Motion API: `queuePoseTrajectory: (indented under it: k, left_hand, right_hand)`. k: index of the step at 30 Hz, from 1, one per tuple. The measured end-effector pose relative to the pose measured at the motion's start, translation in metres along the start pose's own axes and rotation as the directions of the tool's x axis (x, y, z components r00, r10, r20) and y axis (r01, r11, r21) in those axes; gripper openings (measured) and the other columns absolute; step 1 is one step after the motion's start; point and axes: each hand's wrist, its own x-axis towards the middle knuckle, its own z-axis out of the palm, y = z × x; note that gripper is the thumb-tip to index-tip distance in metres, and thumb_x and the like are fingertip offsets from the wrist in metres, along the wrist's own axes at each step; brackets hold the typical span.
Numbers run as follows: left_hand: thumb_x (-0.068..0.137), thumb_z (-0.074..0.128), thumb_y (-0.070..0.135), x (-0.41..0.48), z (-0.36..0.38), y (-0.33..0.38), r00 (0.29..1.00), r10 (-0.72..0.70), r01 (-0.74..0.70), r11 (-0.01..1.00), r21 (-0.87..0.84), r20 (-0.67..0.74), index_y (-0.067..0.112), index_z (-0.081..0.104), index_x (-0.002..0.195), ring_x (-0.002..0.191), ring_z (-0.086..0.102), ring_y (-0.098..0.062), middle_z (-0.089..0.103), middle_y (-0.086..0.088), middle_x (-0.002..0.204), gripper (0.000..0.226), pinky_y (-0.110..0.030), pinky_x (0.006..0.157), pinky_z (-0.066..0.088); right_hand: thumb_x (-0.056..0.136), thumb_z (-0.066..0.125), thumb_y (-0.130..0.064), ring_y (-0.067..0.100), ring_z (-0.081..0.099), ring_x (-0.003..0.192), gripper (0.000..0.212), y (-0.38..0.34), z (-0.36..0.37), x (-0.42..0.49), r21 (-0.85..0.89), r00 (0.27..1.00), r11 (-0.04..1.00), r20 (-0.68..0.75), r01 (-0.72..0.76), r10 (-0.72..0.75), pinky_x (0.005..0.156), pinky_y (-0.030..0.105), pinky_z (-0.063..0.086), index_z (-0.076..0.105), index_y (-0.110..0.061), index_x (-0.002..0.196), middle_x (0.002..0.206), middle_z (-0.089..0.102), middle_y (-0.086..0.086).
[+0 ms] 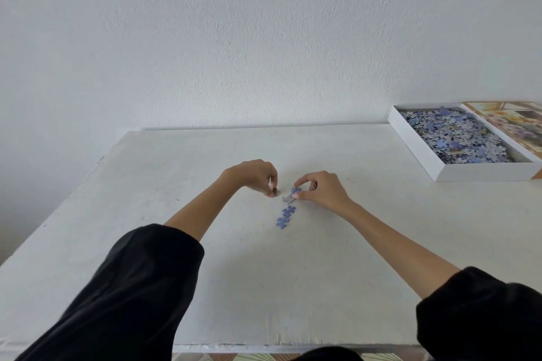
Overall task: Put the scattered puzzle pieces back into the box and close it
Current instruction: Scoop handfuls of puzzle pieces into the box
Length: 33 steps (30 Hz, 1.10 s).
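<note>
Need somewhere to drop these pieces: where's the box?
Head view: the box sits at the table's far right, by the wall, with its lid on its right.

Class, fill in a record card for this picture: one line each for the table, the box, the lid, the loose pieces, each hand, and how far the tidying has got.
table: white, set against a wall
box: open, far right, holds many pieces
lid: off, lying to the right of the box, picture up
loose pieces: a few mid-table, blue and grey
left hand: pinches a small piece
right hand: pinches a blue piece
progress: pieces left on the table, box not yet closed
</note>
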Motion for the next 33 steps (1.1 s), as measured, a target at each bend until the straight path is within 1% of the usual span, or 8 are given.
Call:
queuePoseTrajectory:
  k: [4, 6, 11, 14, 17, 21, 24, 33]
  left_hand:
    - [0.090, 0.052, 0.022, -0.003, 0.011, -0.005, 0.999, 0.028, -0.025, 0.994, -0.105, 0.020, 0.016, 0.051, 0.086, 0.075, 0.043, -0.015, 0.045, 0.009, 0.074, 0.007, -0.024, 0.062, 0.033]
    - [0.090, 0.046, 0.014, -0.007, 0.015, -0.008, 1.000, -0.007, 0.004, 0.935, -0.356, -0.008, 0.016, 0.045, 0.075, 0.062, 0.037, -0.014, 0.043, 0.004, 0.067, 0.015, -0.022, 0.054, 0.029]
    - [0.086, 0.032, -0.004, -0.023, 0.014, -0.012, 0.999, 0.043, -0.005, 0.477, -0.879, 0.018, 0.013, 0.043, 0.076, 0.042, 0.022, -0.006, 0.041, 0.003, 0.055, 0.022, -0.015, 0.037, 0.017]
    - [0.080, 0.030, -0.003, -0.030, 0.014, -0.018, 0.981, 0.194, -0.033, 0.284, -0.958, 0.024, 0.010, 0.048, 0.077, 0.042, 0.024, -0.004, 0.046, 0.004, 0.059, 0.022, -0.014, 0.036, 0.017]
    - [0.072, 0.036, 0.004, -0.037, 0.012, -0.016, 0.975, 0.222, -0.026, 0.178, -0.984, 0.015, 0.010, 0.048, 0.071, 0.040, 0.025, -0.003, 0.043, 0.005, 0.057, 0.013, -0.013, 0.035, 0.017]
    - [0.091, 0.052, 0.013, -0.041, 0.018, -0.011, 0.991, 0.105, -0.127, 0.588, -0.799, -0.080, 0.013, 0.062, 0.082, 0.046, 0.023, -0.007, 0.031, 0.007, 0.054, 0.014, -0.017, 0.042, 0.018]
    - [0.082, 0.069, 0.029, -0.047, 0.026, 0.002, 0.970, 0.215, -0.237, 0.761, -0.604, -0.109, 0.022, 0.069, 0.094, 0.052, 0.025, -0.010, 0.029, 0.005, 0.056, 0.014, -0.021, 0.052, 0.022]
    - [0.069, 0.081, 0.026, -0.051, 0.047, 0.025, 0.936, 0.326, -0.351, 0.846, -0.400, -0.132, 0.016, 0.068, 0.092, 0.052, 0.023, -0.009, 0.023, 0.008, 0.054, 0.029, -0.019, 0.051, 0.019]
  right_hand:
    - [0.065, 0.081, -0.028, 0.006, 0.045, 0.052, 0.020, -0.001, -0.002, 0.004, 0.005, 1.000, 1.000, 0.018, -0.024, 0.024, 0.052, 0.024, 0.031, 0.068, -0.016, 0.075, 0.054, 0.050, -0.006]
    - [0.069, 0.079, -0.025, 0.006, 0.045, 0.056, 0.019, -0.001, -0.006, 0.005, -0.003, 0.996, 1.000, 0.082, -0.029, 0.029, 0.054, 0.024, 0.031, 0.062, -0.017, 0.074, 0.059, 0.051, -0.006]
    - [0.085, 0.054, -0.007, 0.008, 0.039, 0.052, 0.020, -0.005, -0.010, 0.000, 0.168, 0.987, 0.985, 0.157, -0.045, 0.018, 0.044, 0.012, 0.029, 0.044, -0.018, 0.072, 0.064, 0.047, -0.004]
    - [0.086, 0.042, -0.002, 0.009, 0.032, 0.040, 0.017, -0.001, -0.010, -0.002, 0.554, 0.970, 0.800, 0.196, -0.231, 0.144, 0.035, 0.016, 0.020, 0.052, -0.016, 0.088, 0.059, 0.048, 0.001]
    - [0.086, 0.039, -0.002, 0.005, 0.032, 0.036, 0.028, 0.010, -0.015, -0.001, 0.868, 0.965, 0.422, 0.238, -0.264, 0.114, 0.030, 0.015, 0.020, 0.056, -0.010, 0.107, 0.055, 0.051, -0.001]
    - [0.047, 0.076, -0.006, 0.004, 0.036, 0.036, 0.058, 0.029, -0.018, -0.001, 0.966, 0.975, -0.141, 0.221, -0.215, 0.026, 0.026, 0.014, 0.026, 0.058, -0.006, 0.102, 0.057, 0.052, 0.000]
    - [0.031, 0.085, -0.006, 0.005, 0.037, 0.037, 0.062, 0.031, -0.017, -0.001, 0.968, 0.982, -0.164, 0.191, -0.189, -0.005, 0.027, 0.013, 0.027, 0.065, -0.006, 0.090, 0.061, 0.055, 0.002]
    - [0.025, 0.081, -0.008, 0.007, 0.035, 0.037, 0.040, 0.033, -0.016, -0.003, 0.973, 0.993, -0.197, 0.121, -0.122, -0.014, 0.027, 0.015, 0.026, 0.060, -0.012, 0.058, 0.057, 0.051, 0.001]
